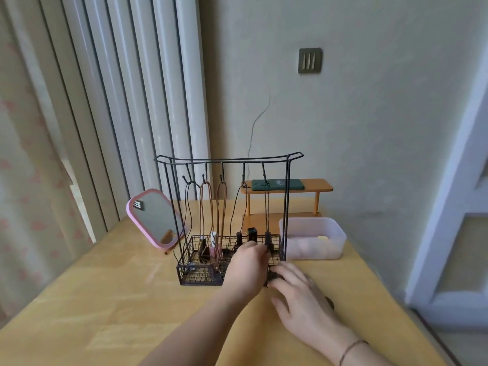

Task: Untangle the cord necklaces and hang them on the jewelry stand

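Observation:
A black wire jewelry stand (228,160) with a row of hooks and a mesh basket base (192,273) stands on the wooden table (105,299). Several cord necklaces hang from its hooks: two brown cords (204,207), and black cords (267,207) at the right. My left hand (249,265) reaches into the basket's right side and pinches the lower end of the rightmost black cord. My right hand (298,297) lies just right of the basket's front corner, fingers resting on a dark bundle of cord (272,280) on the table.
A pink-framed mirror (155,217) leans left of the stand. Behind it is a small wooden shelf (314,187) with a dark green item. A translucent plastic box (314,239) sits right of the stand. Small bottles stand inside the basket. The wall is close behind.

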Motion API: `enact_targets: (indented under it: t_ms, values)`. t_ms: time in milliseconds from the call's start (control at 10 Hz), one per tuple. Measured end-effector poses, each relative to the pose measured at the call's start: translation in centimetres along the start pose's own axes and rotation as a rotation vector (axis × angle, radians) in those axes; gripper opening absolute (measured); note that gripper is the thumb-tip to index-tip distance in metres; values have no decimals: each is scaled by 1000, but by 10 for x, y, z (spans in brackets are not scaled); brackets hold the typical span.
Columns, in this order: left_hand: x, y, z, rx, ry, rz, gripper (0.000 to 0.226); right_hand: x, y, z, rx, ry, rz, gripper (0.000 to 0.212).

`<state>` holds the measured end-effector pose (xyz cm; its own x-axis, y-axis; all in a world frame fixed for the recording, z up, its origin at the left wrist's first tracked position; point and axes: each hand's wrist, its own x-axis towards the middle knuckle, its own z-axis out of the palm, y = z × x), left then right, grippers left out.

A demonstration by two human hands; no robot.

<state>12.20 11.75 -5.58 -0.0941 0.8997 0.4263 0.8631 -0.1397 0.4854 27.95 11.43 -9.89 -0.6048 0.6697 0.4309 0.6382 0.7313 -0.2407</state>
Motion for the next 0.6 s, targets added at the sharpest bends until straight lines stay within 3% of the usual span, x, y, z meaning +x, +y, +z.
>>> enact_targets:
  t_ms: [100,300,500,600]
  values:
    - [16,0,-1,-64,25,7,20,4,-4,-1,-36,78,-40,18]
    - [23,-6,11,-329,201,-188,7,2,-8,3,-15,67,-61,25]
    - [22,-16,24,-172,78,-269,14,-12,3,-1,-78,156,-122,13]
    - [12,-17,20,-147,3,-218,40,-17,-2,-14,-14,174,-154,9]
